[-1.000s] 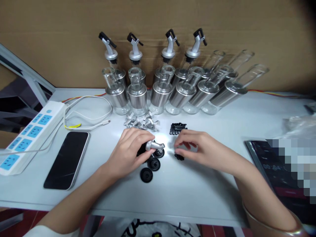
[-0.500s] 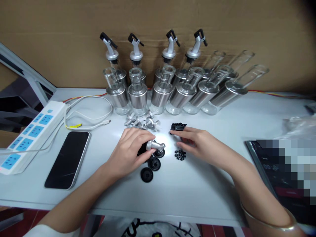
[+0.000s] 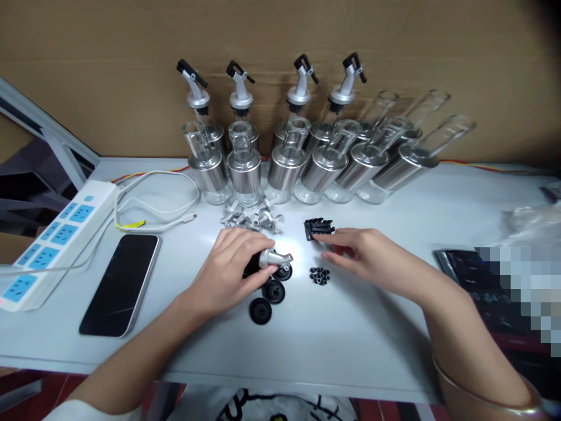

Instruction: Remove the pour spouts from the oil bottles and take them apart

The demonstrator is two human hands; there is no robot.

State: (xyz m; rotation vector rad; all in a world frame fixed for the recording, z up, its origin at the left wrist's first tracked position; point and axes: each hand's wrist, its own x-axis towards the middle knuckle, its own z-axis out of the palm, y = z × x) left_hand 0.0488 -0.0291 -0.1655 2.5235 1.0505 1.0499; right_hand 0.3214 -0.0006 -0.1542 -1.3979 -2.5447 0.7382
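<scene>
- The left hand (image 3: 232,263) pinches between thumb and forefinger a silver, metallic-looking pour spout with a bent nozzle (image 3: 276,258); the spout lies on its side, nozzle pointing right.
- Just below that grip, round black ridged stopper discs (image 3: 260,311) lie on the table, one partly under the nozzle.
- To the right of the grip, the right hand (image 3: 368,257) has thumb and forefinger spread with nothing visible between them.
- At its forefinger's tip is a bundle of slim black plastic levers (image 3: 319,227); whether they touch cannot be told.
- Below the right thumb, apart from it, sits a cluster of small black tube-shaped pieces (image 3: 319,276).
- Just beyond the left hand, a heap of loose silver spouts (image 3: 252,216).
- Behind that heap, a front row of open clear-glass bottles with steel bands (image 3: 244,172); behind these, four bottles wear silver spouts with black levers (image 3: 302,82).
- Left of the grip, a black-screened flat phone (image 3: 120,286), then a white power strip with blue sockets (image 3: 56,240).
- Far right, beside the right forearm, a dark flat device (image 3: 464,280).
</scene>
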